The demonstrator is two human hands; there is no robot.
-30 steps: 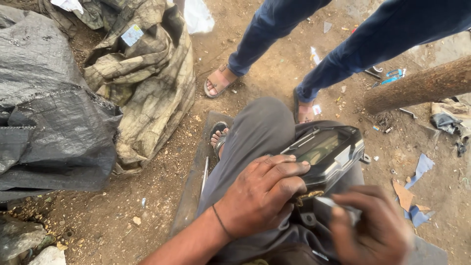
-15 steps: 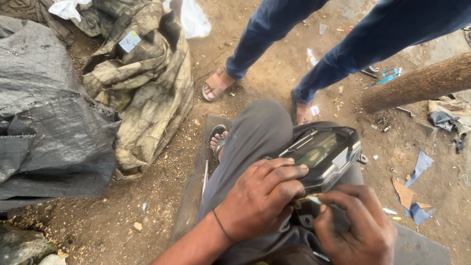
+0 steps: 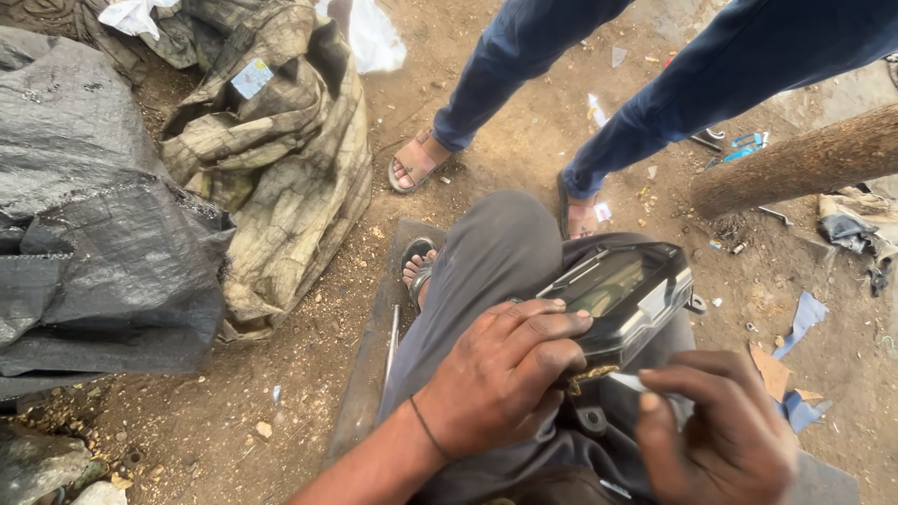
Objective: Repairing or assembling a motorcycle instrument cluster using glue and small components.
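Note:
A black instrument cluster (image 3: 625, 292) with a clear screen rests on my lap, over my grey trouser leg (image 3: 486, 271). My left hand (image 3: 500, 374) lies on its near left edge and grips it, fingers curled over the casing. My right hand (image 3: 725, 435) is at the lower right beside the cluster's near end, fingers bent around a thin light-coloured piece (image 3: 645, 383) that pokes out toward the cluster. What that piece is cannot be told.
Another person in blue trousers (image 3: 645, 84) and sandals stands just ahead on the dirt. A black tarp (image 3: 94, 215) and a camouflage cloth heap (image 3: 290, 159) lie at left. A wooden log (image 3: 795, 164) and scraps are at right. A metal rod (image 3: 391, 341) lies by my foot.
My right hand has drawn back a little from the cluster and turned. My left hand keeps its grip on the cluster.

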